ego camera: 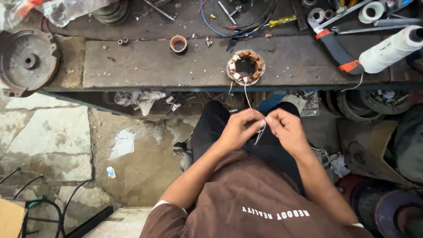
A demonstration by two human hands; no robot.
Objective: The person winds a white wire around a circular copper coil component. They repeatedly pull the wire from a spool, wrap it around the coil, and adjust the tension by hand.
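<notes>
I hold my 2 hands together over my lap, below the near edge of the worktop (132,66). My left hand (240,130) and my right hand (286,130) are almost touching, and the fingertips of each pinch the same thin white thread (260,132) where it loops between them.

The thread runs away from me, rising from my fingers to the stator (246,67), a ring of copper windings with white paper inserts that lies flat near the worktop's near edge. So the stator lies straight ahead, on the far side of my hands and a little to the left, with the thread's long axis running near to far. My left hand is slightly nearer to it.

Far to the right lies a large white spool (390,49), with a thread end hanging off the edge, beside pliers with red and grey handles (337,50). A small roll of red tape (178,43) sits left of the stator.
</notes>
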